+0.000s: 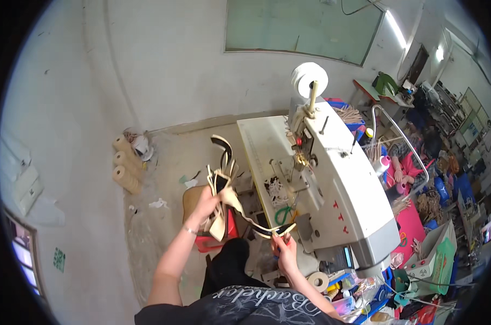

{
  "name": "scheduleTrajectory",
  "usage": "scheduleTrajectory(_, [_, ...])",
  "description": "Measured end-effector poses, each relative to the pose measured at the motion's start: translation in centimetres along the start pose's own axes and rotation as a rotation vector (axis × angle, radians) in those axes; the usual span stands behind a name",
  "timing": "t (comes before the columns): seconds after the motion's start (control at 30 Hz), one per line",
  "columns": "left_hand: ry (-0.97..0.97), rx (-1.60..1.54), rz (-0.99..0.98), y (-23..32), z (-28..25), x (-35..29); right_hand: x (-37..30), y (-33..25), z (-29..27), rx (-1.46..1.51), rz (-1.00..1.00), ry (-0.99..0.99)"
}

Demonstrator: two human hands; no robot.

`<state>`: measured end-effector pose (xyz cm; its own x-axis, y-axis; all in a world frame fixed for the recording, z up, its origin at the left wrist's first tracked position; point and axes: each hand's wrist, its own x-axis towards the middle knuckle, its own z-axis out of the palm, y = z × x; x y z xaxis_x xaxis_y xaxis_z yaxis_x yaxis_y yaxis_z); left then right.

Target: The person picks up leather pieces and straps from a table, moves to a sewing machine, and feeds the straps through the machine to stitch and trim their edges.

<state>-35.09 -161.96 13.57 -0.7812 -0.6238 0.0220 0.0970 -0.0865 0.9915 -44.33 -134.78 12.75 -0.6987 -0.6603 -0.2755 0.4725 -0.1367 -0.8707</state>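
Note:
My left hand (pixel 205 205) is closed around a bundle of cream-and-black fabric strips (pixel 219 181), whose ends stick up and hang below the fist. One long strip (pixel 249 220) sags from the bundle across to my right hand (pixel 285 253), which pinches its far end between the fingers. Both hands are held in front of my body, left of a large white sewing machine (pixel 343 184). Just beyond my right hand, green-handled scissors (pixel 282 215) lie on the machine table (pixel 253 141) near a small pile of white and dark scraps (pixel 277 190).
A red stool (pixel 232 227) stands beneath my left hand. Cream thread cones (pixel 127 170) are lined up by the left wall. A white thread spool (pixel 309 80) tops the machine. To the right are a cluttered pink-covered bench (pixel 411 225) and a metal tube frame (pixel 419 162).

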Motion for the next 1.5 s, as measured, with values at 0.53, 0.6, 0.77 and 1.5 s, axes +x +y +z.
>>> scheduleTrajectory(0.53, [-0.078, 1.089, 0.154, -17.0, 2.5, 49.0, 9.1, -0.8, -0.2, -0.251, -0.154, 0.423])
scheduleTrajectory(0.6, [-0.087, 1.134, 0.166, -20.5, 1.2, 53.2, 14.2, 0.0, 0.5, -0.345, -0.127, 0.413])
scheduleTrajectory(0.77, [-0.531, 1.113, 0.213, -21.6, 3.2, 57.4, 26.4, -1.8, 4.3, -0.386, -0.045, 0.412])
scheduleTrajectory(1.5, [-0.591, 0.905, 0.589, -20.4, -2.3, 59.8, 32.4, 5.8, 8.6, -0.791, -0.263, 0.588])
